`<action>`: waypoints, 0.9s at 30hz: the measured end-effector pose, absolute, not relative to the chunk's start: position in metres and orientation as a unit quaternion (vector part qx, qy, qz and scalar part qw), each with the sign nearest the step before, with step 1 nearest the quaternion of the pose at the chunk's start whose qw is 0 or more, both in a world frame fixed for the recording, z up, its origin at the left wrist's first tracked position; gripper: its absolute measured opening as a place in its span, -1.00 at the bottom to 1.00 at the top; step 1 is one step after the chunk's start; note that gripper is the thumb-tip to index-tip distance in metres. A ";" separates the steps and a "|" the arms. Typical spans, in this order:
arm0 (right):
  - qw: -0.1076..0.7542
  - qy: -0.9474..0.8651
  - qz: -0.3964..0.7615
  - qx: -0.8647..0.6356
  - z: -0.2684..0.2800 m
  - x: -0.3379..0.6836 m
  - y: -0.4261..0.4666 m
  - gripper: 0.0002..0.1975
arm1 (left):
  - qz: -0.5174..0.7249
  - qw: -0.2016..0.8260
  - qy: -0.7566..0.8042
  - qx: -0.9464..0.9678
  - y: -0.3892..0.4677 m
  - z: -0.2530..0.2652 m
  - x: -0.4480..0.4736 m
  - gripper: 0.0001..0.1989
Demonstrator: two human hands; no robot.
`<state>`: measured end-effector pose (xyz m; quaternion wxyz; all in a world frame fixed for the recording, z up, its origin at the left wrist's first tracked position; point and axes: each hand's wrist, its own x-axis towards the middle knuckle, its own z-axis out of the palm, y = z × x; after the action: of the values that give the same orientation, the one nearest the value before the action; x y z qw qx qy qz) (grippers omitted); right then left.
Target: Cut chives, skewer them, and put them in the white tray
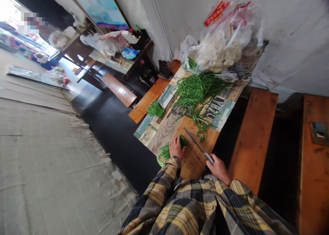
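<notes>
Hands in plaid sleeves work a wooden cutting board; the left hand presses down a bundle of green chives, while the right hand grips a cleaver, its blade lying just right of the bundle. Farther off, loose chives sprawl before plastic bags.

Plaid flannel shirt, yellow, grey and dark navy checks, long sleeves to both wrists; red band at right wrist.
</notes>
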<state>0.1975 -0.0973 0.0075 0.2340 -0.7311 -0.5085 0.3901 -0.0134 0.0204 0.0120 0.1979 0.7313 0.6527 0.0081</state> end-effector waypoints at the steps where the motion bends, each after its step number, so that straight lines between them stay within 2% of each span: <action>1: 0.232 -0.511 0.390 -0.730 0.007 0.198 -0.098 -0.73 | 0.010 0.193 0.657 0.729 0.019 0.012 -0.012 -0.32; 14: 0.167 -0.580 0.400 -0.689 0.012 0.204 -0.088 -0.62 | 0.025 0.207 0.675 0.708 0.013 0.001 -0.008 -0.18; 27: 0.190 -0.586 0.409 -0.673 0.009 0.190 -0.088 -0.60 | 0.026 0.140 0.700 0.700 0.005 -0.025 0.007 -0.33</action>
<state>0.1896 -0.0882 0.0089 0.1902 -0.6731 -0.5859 0.4093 0.0072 0.0051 -0.0253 0.1397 0.7003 0.6996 0.0259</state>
